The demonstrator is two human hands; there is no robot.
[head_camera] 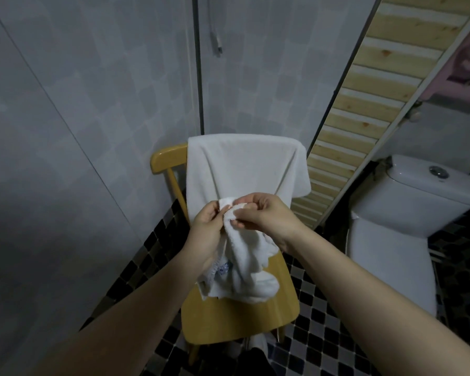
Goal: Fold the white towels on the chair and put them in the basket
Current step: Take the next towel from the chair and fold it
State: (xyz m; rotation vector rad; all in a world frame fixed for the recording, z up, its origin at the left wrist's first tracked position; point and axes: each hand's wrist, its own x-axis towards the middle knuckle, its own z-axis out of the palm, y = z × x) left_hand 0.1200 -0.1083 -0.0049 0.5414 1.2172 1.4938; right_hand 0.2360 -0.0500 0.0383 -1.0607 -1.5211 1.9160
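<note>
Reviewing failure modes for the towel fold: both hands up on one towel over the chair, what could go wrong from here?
1. The left hand and right hand pinch only the top edge of the small towel; it may slip.
2. Its bunched lower part hangs near the chair seat's edge and could drop onto the floor.
3. The large towel draped on the backrest could get tugged off.

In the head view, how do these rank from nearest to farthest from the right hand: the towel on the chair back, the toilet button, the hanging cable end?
From the right hand:
1. Towel on the chair back: just behind and above the hand.
2. Toilet button: far to the right, on the tank lid.
3. Cable end: high on the wall, above the chair.
</note>
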